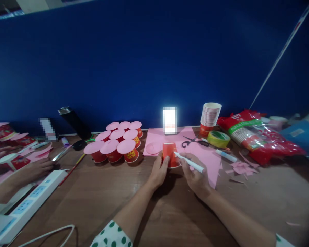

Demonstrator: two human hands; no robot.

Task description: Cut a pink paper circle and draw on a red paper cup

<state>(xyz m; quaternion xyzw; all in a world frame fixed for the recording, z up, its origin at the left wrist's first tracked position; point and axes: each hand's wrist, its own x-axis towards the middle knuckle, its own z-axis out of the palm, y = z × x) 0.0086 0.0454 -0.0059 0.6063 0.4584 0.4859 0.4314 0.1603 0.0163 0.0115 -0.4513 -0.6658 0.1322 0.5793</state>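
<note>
A red paper cup (169, 155) stands tilted slightly at the table's middle, with my left hand (159, 170) wrapped round its left side. My right hand (195, 175) grips a white marker (192, 162), its tip at the cup's right side; whether it touches I cannot tell. Behind the cup lie sheets of pink paper (208, 159), and a circle outline shows on one of them. Black-handled scissors (193, 141) rest on the paper. To the left, several red cups stand grouped, each topped with a pink paper disc (126, 146).
A stack of paper cups (211, 115), yellow tape (218, 139), a capped marker (226, 155), a red cup bag (257, 133) and paper scraps (243, 167) lie right. Left are a black flask (76, 123), a power strip (32, 199) and another person's hands (36, 168). A lit phone (170, 120) stands behind.
</note>
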